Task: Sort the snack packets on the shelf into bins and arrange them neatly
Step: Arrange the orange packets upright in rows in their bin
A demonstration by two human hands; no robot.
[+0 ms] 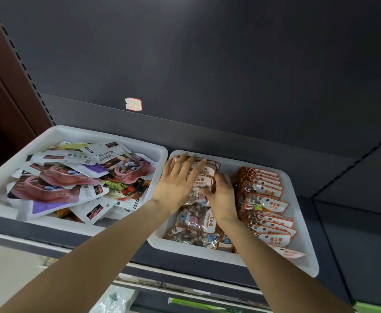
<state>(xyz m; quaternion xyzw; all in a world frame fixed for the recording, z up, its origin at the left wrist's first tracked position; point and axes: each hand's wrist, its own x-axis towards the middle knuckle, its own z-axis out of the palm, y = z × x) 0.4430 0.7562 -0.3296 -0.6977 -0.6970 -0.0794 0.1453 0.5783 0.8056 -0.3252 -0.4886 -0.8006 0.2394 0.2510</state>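
While the white plastic bin on the left (158, 152) sits heaped with a loose jumble of white, pink and purple snack packets (72, 177), unsorted by the look of it, the action is next door in the white plastic tray on the right (298, 199). Left hand (176, 186) lies flat, fingers spread across the row of clear, orange-trimmed stone candy packets (196, 220), likely pressing them level. Right hand (221, 197) curls against that row's right edge; whether it pinches a packet I cannot tell. Further right, the orange-labelled sugar packets (268, 204) already overlap in a tidy line.
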